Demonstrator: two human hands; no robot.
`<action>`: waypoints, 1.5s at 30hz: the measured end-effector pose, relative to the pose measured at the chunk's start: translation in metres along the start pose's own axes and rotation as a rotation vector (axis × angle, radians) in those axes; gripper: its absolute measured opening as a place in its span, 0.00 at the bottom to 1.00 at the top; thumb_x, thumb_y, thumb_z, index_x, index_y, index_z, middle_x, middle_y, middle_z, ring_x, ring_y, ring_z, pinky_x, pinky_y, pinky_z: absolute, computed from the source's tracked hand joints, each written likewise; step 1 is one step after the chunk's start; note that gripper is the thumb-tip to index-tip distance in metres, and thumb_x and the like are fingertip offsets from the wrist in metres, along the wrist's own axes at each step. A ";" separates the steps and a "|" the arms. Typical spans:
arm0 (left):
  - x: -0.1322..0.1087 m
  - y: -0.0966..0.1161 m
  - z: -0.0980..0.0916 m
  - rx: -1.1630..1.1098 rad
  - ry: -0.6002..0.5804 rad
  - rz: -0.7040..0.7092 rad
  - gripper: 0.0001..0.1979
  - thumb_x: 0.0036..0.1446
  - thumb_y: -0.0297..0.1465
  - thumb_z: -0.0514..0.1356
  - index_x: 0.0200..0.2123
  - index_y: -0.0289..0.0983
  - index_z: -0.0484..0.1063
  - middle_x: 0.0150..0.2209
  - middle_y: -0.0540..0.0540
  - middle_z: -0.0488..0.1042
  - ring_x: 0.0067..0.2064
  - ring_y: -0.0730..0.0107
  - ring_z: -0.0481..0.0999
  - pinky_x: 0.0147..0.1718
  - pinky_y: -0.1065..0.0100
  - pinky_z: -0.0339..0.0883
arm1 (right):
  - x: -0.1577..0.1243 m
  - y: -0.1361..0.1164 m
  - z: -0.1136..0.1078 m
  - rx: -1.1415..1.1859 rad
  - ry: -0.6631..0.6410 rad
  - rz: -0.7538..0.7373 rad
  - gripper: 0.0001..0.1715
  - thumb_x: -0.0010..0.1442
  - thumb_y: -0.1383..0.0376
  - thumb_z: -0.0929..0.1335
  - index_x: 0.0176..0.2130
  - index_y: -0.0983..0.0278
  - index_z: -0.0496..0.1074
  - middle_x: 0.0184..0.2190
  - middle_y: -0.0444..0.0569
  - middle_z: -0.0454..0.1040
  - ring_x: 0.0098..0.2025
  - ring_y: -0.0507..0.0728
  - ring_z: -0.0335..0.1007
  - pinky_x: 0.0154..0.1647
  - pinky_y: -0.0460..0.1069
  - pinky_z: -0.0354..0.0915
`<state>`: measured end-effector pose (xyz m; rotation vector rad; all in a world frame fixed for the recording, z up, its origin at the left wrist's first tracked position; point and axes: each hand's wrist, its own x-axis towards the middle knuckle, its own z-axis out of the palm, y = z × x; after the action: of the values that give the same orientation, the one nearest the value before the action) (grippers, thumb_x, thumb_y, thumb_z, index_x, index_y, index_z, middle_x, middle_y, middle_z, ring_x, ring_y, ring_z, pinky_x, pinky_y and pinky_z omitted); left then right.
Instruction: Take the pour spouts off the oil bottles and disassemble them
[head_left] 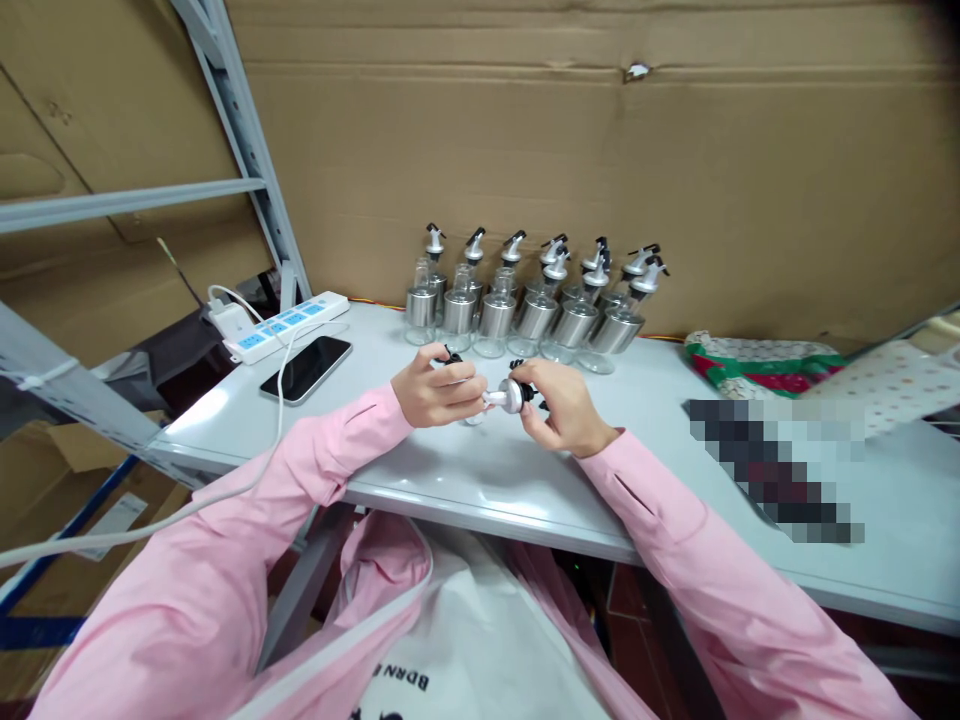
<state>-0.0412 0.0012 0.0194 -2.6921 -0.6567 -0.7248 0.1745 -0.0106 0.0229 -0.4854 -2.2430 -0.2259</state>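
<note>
A pourer spout [512, 397], silver with a black ribbed stopper, lies level between my two hands above the table. My right hand [566, 405] is closed round its black stopper end. The fingers of my left hand [441, 390] are curled at the spout's narrow light tip. A small black piece [452, 356] shows above the left fingers; whether it belongs to the same spout I cannot tell. Beyond my hands stand several glass bottles with steel sleeves [497, 318]. Many carry similar pourer spouts [555, 265], while some in the front row have bare necks.
On the left of the table [420, 480] lie a phone [307, 369], a white power strip [289, 325] and a plugged-in charger [234, 320]; its cable crosses my left sleeve. Patterned cloth [765, 368] lies right, near a blurred dark item [772, 470]. Cardboard [480, 150] backs the table.
</note>
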 end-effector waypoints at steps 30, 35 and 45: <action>0.008 0.011 -0.014 0.415 0.671 0.481 0.11 0.54 0.26 0.57 0.22 0.39 0.62 0.29 0.57 0.72 0.34 0.77 0.67 0.35 0.66 0.55 | 0.004 -0.004 -0.004 -0.291 0.162 -0.233 0.12 0.50 0.68 0.61 0.38 0.63 0.62 0.26 0.47 0.70 0.24 0.52 0.61 0.26 0.47 0.58; 0.008 0.013 -0.013 0.426 0.698 0.474 0.10 0.53 0.26 0.58 0.22 0.39 0.62 0.28 0.58 0.72 0.32 0.78 0.66 0.35 0.67 0.57 | 0.003 -0.005 -0.004 -0.315 0.176 -0.251 0.11 0.49 0.68 0.62 0.37 0.62 0.63 0.25 0.46 0.71 0.24 0.51 0.62 0.25 0.46 0.58; 0.010 0.013 -0.016 0.425 0.689 0.461 0.11 0.53 0.27 0.58 0.21 0.39 0.63 0.26 0.57 0.72 0.30 0.77 0.66 0.33 0.67 0.57 | 0.005 -0.006 -0.004 -0.322 0.185 -0.229 0.10 0.49 0.69 0.62 0.36 0.63 0.64 0.24 0.45 0.70 0.24 0.51 0.62 0.25 0.46 0.58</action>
<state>-0.0334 -0.0123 0.0357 -1.9096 -0.0038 -1.1290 0.1724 -0.0159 0.0292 -0.3564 -2.0851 -0.7293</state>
